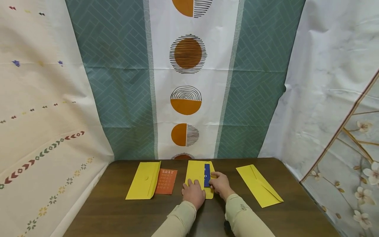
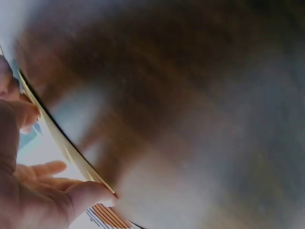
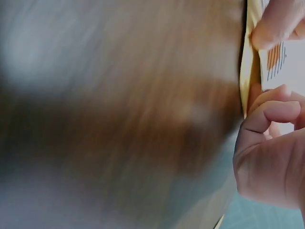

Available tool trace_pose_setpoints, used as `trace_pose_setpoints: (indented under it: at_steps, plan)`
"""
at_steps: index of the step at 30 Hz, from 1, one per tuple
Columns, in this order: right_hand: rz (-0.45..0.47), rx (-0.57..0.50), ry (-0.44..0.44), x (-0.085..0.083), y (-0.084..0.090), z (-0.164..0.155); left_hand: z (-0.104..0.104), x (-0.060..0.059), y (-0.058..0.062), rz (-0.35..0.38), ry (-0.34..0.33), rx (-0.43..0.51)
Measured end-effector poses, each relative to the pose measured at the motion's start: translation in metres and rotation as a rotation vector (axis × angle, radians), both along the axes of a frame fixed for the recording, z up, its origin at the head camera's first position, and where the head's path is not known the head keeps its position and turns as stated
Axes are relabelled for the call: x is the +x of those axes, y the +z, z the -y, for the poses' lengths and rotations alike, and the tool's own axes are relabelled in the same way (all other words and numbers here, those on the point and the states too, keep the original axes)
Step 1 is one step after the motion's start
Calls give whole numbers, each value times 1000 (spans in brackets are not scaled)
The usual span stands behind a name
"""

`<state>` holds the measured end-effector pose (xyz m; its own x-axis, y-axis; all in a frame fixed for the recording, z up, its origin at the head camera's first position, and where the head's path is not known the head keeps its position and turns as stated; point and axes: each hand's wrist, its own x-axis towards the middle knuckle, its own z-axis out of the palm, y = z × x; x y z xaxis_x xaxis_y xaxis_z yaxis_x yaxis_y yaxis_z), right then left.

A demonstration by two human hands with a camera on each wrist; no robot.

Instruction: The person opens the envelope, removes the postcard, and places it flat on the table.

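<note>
Scene: a person is sitting at a dark wooden worktop [image 1: 118, 214] with patterned cloths hanging behind and to both sides.
Middle envelope: a yellow envelope [image 1: 196, 176] is lying lengthwise at the centre of the worktop, its flap side facing right, with both hands on it.
Blue card: a blue card [image 1: 207, 175] is lying at the envelope's right side, partly tucked under the flap; how deep it sits cannot be told.
Left hand: the left hand [image 1: 193, 193] is resting palm down on the near end of the middle envelope, fingers fairly straight and together, pressing it flat.
Right hand: the right hand [image 1: 220, 185] is sitting just right of the card, its fingers curled and pinching the card's near right edge.
Wrist views: both are blurred; the left one is showing a thumb against a yellow paper edge, the right one is showing bent fingers beside yellow paper.
Left envelope: a second yellow envelope [image 1: 144, 180] is lying at the left, with an orange card [image 1: 166, 181] touching its right edge.
Right envelope: a third yellow envelope [image 1: 259, 185] is lying angled at the right, well apart from the hands.
Doing it well: the work appears to be sliding the card along the envelope's opening. It likely helps to keep the left palm pressing down so the envelope is not shifting, and to keep the card flat and parallel to the opening, so a corner is not catching the flap.
</note>
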<state>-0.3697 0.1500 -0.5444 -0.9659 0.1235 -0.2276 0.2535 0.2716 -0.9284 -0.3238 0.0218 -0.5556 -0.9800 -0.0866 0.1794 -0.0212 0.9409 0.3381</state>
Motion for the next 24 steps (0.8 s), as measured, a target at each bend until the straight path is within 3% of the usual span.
trace_pose_setpoints:
  at_steps: [7,15,19,24]
  plan:
    - [-70,120,84,-2,-8,-8,-1,9,6,42,-52,-95]
    - [-94,214,43,-1,-9,-11,-6,6,1,99,10,-65]
    - [-104,205,52,3,-8,-11,-4,5,1,133,43,-53]
    - [-119,234,63,8,-6,-15,0,4,1,163,30,-46]
